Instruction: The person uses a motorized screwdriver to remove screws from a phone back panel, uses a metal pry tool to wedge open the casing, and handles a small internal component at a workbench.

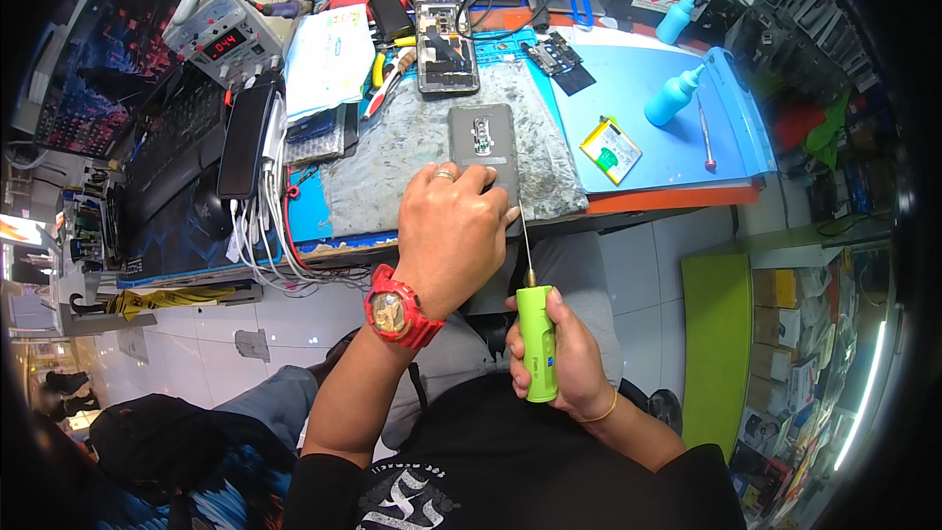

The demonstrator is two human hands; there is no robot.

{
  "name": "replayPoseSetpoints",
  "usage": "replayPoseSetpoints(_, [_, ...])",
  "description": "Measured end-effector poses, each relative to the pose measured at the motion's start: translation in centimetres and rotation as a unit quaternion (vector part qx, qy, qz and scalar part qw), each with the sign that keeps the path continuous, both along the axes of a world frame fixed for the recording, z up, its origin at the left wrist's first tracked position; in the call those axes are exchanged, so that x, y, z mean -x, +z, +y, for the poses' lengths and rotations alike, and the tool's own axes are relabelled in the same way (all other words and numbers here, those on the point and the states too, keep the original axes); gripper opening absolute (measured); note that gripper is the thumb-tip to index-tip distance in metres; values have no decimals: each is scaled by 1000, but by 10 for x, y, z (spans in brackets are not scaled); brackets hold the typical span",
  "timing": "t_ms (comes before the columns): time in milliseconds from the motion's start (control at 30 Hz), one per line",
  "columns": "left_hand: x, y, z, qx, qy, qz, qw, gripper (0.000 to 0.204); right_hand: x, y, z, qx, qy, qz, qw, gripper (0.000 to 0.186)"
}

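A dark grey phone point(484, 132) lies on the grey work mat near the bench's front edge, its camera opening toward the far end. My left hand point(453, 221), with a red watch at the wrist, presses on the phone's near part with curled fingers and hides much of it. In my right hand point(579, 358) is a bright green cordless electric tool point(537, 344), held upright below the bench edge. Its long thin metal shaft points away from me, with the tip beside the phone's right edge; whether they touch I cannot tell.
An opened phone point(447, 49) lies farther back. To the right, a blue mat point(628, 88) bears a battery point(610, 150), light-blue bottles point(673, 96) and a slim screwdriver point(706, 137). A power supply point(224, 39), another phone point(245, 142) and white cables point(267, 221) are at left.
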State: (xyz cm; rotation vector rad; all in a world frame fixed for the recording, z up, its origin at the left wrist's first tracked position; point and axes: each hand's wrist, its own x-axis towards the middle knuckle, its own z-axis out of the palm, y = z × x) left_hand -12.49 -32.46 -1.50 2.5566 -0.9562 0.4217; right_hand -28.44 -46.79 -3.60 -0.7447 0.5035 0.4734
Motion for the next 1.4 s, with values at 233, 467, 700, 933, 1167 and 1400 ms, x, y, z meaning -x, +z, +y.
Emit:
replayPoseSetpoints(233, [0,-1,1,3,0,2,1000,14,-1,0,-2,-11,-3,-8,1000,57])
replayPoseSetpoints(467, [0,0,4,10,-15,0,1000,12,6,-1,-6,5,18,-8,1000,61])
replayPoseSetpoints(700, [-1,1,3,6,-12,6,1000,11,7,-1,0,1,20,3,1000,62])
replayPoseSetpoints(933, [0,1,3,5,-9,8,1000,12,5,1,1,-5,9,7,1000,65])
replayPoseSetpoints(1167, [0,1,1,4,-6,4,1000,14,5,1,1,1,5,6,1000,64])
replayPoseSetpoints(1400, [-1,1,1,12,-10,5,1000,14,6,-2,-13,-8,-27,-16,999,59])
